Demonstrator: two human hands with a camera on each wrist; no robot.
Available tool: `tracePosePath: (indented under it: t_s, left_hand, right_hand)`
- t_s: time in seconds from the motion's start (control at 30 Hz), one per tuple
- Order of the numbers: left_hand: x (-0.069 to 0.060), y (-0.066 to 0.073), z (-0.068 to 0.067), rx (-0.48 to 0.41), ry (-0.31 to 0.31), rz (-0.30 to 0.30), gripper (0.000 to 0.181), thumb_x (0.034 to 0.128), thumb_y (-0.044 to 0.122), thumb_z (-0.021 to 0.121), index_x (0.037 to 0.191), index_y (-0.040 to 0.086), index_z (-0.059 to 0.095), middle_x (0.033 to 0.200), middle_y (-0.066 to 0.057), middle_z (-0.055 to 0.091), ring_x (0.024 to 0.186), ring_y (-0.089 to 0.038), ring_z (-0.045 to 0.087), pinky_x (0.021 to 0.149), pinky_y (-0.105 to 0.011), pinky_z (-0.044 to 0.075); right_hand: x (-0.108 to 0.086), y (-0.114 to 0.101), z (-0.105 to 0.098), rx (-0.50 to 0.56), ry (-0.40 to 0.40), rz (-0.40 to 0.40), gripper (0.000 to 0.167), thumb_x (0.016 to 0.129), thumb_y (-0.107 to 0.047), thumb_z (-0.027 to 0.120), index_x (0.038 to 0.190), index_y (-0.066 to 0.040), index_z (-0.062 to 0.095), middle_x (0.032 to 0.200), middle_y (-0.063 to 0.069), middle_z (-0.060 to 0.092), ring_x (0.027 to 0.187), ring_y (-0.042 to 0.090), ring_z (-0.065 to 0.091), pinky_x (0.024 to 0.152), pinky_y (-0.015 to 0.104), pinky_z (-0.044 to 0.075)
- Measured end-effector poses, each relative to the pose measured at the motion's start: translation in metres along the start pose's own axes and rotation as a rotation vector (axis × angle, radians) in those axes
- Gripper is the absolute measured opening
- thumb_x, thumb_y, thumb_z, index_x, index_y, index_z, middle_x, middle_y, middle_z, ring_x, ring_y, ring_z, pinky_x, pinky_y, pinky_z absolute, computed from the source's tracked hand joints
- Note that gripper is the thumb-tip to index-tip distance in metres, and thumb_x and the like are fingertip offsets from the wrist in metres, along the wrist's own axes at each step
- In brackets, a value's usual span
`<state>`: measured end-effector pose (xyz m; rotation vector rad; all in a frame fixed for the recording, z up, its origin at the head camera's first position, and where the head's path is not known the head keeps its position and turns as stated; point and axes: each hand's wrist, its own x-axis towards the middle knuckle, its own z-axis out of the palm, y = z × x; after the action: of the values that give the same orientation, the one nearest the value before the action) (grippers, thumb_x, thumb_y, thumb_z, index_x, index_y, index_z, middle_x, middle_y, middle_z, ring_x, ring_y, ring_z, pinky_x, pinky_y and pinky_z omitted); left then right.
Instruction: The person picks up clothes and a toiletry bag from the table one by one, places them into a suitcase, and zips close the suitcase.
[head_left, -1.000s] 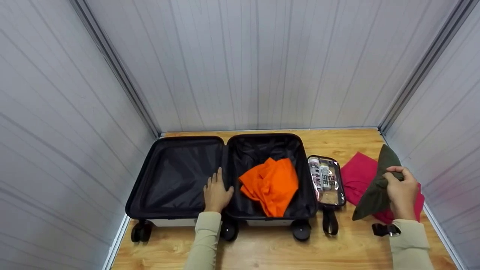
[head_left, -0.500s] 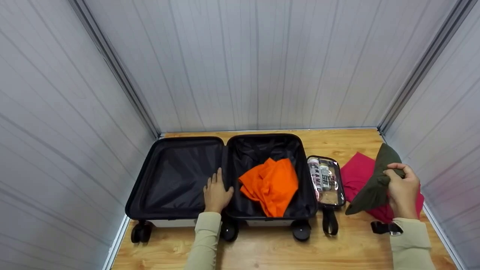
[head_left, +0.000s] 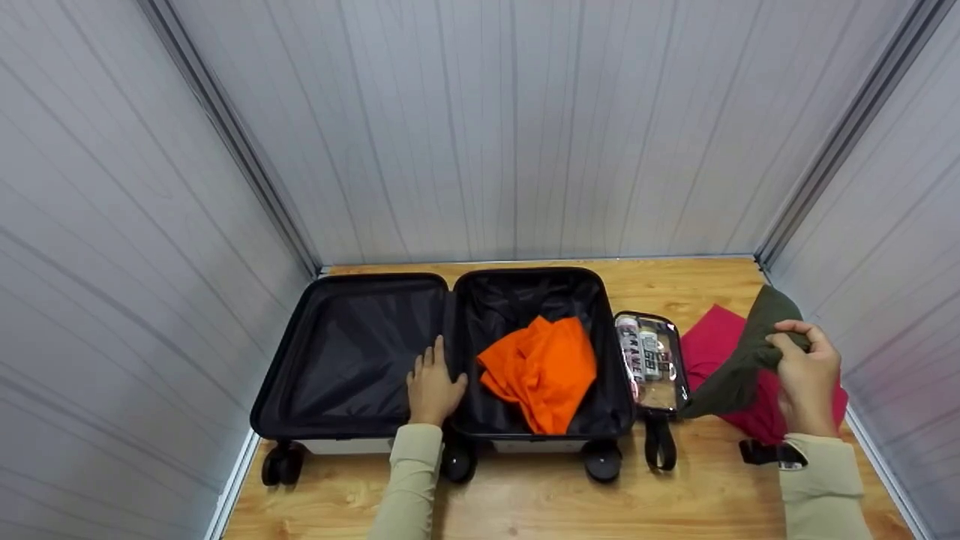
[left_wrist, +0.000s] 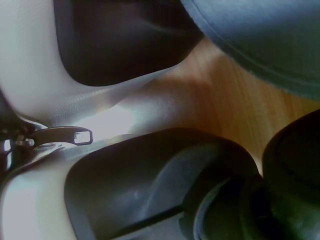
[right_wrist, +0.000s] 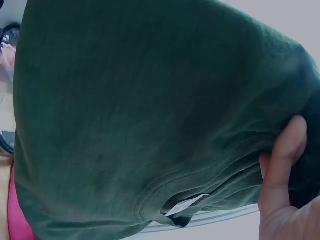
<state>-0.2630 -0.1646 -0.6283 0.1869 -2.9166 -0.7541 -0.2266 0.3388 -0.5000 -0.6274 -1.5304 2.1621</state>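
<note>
My right hand (head_left: 810, 379) pinches a dark green T-shirt (head_left: 750, 360), thumb against fingers, holding it above a pink cloth (head_left: 712, 337) on the floor. In the right wrist view the T-shirt (right_wrist: 115, 100) fills most of the picture, showing a stitched neckline and a white label (right_wrist: 185, 205). My left hand (head_left: 435, 386) rests with straight fingers on the middle of the open suitcase (head_left: 352, 345), where its two halves meet. An orange garment (head_left: 544, 371) lies crumpled in the right half. The left wrist view shows the suitcase's underside and a zipper pull (left_wrist: 60, 135), not the hand.
Between suitcase and pink cloth lies a clear toiletry pouch (head_left: 652, 367) with small bottles inside and a black strap (head_left: 660, 444). Suitcase wheels (head_left: 602, 459) point toward me on the wooden floor (head_left: 540, 502). Grey panel walls (head_left: 480, 150) enclose the back and both sides.
The green T-shirt's lower end has swung left, toward the toiletry pouch, uncovering more of the pink cloth beneath. My right hand has risen slightly. My left hand and the suitcase look unmoved.
</note>
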Motion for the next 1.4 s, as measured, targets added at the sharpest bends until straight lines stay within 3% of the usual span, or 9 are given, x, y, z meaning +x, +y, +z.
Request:
tracePosePath:
  t_s: [1.07,1.4]
  left_hand:
    - [-0.001,0.0,-0.001,0.004,0.002,0.009,0.083,0.092,0.034,0.073,0.161,0.013,0.032,0.156,-0.022,0.047,0.144,-0.044,0.043,0.114,-0.066,0.035]
    - [-0.002,0.001,-0.002,-0.001,0.013,0.012,0.083,0.0912,0.033,0.073,0.161,0.012,0.033,0.156,-0.022,0.047,0.144,-0.045,0.043,0.113,-0.068,0.034]
  right_hand:
    - [-0.01,-0.006,0.032,0.106,-0.082,-0.035,0.017,0.091,0.015,0.058,0.096,0.001,0.067,0.107,0.009,0.053,0.075,0.014,0.063,0.056,0.021,0.056]
    - [-0.015,-0.011,0.039,0.163,-0.129,-0.078,0.017,0.09,0.018,0.055,0.096,0.005,0.064,0.1,0.012,0.055,0.07,0.016,0.064,0.055,0.022,0.057]
